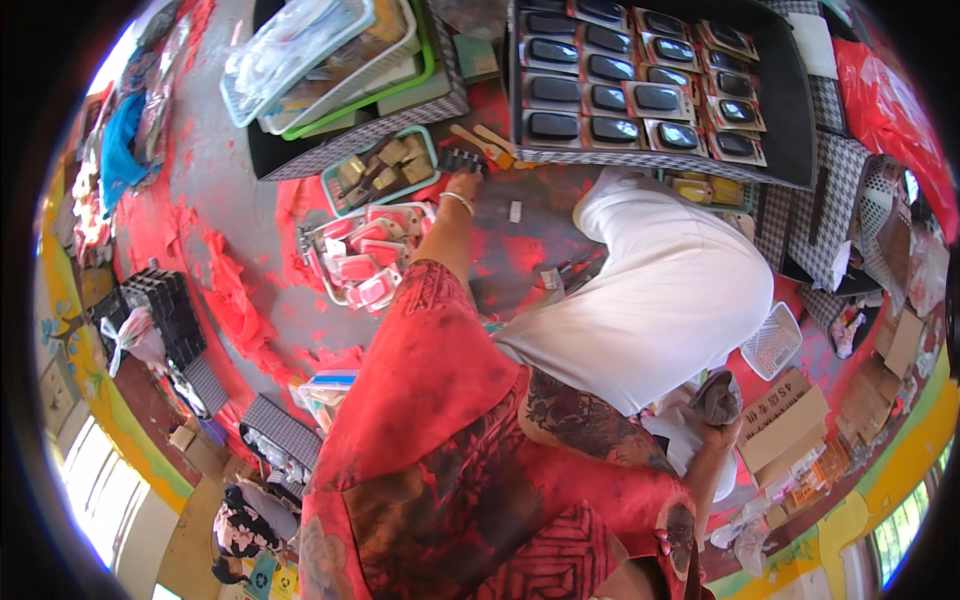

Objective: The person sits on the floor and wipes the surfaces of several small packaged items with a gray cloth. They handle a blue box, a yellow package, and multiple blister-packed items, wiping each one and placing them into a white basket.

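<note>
My left arm reaches forward. My left hand [464,186], with a pale bracelet at its wrist, closes on a small black ridged object [463,160]. Just left of it sits a light green basket [331,200] of brass-coloured padlocks and other small pieces. Below that, close to my forearm, a white basket [341,296] holds several red-and-white packaged items [373,256]. Two wooden-handled tools [480,143] lie right beyond the hand. My right hand [722,432] is low on the right by my thigh, its fingers around a crumpled grey-brown cloth [715,399].
A large black tray [793,130] of carded dark oval items stands at the far right. Stacked baskets [262,112] fill a checked box [310,155] at the far left. A white basket [772,343] and a cardboard box [785,425] are right of my leg. Red scraps [235,290] litter the surface.
</note>
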{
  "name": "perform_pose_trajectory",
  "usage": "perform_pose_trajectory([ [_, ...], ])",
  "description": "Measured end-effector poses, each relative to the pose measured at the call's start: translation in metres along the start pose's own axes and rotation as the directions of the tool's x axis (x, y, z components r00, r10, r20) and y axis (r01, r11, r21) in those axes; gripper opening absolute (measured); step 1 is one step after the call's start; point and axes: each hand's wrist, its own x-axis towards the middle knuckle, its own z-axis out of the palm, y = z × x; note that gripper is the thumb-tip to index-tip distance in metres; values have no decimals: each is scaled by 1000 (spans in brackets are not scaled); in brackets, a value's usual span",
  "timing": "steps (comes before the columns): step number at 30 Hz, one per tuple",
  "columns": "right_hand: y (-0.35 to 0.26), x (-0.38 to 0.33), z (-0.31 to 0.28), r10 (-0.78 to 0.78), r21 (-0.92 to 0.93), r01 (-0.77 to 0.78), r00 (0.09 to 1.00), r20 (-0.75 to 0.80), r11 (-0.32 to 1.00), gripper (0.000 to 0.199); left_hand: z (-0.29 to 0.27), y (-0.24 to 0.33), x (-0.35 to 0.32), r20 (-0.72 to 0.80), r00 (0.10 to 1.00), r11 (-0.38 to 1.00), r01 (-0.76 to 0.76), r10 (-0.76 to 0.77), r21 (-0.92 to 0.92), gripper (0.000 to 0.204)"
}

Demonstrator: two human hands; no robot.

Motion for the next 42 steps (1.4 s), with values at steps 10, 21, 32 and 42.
perform_pose_trajectory([
  [10, 0, 10, 0, -107, -63, 103, 992, -62, 993, 42, -12, 44, -12, -187, 861, 613, -170, 473, 772, 19],
  [21, 5, 12, -5, -146, -58, 140, 982, -123, 989, 40, -12, 77, -44, -90, 855, 652, -318, 511, 689, 34],
  [32, 3, 3, 17, -65, -77, 69, 997, 52, 995, 43, 58, 67, -68, -11, 1000, 251, 9, 6, 968, 49],
  [42, -5, 3, 54, -129, -227, 109, 989, -75, 968, 27, 77, 64, -129, 103, 994, 360, -83, -37, 929, 33],
])
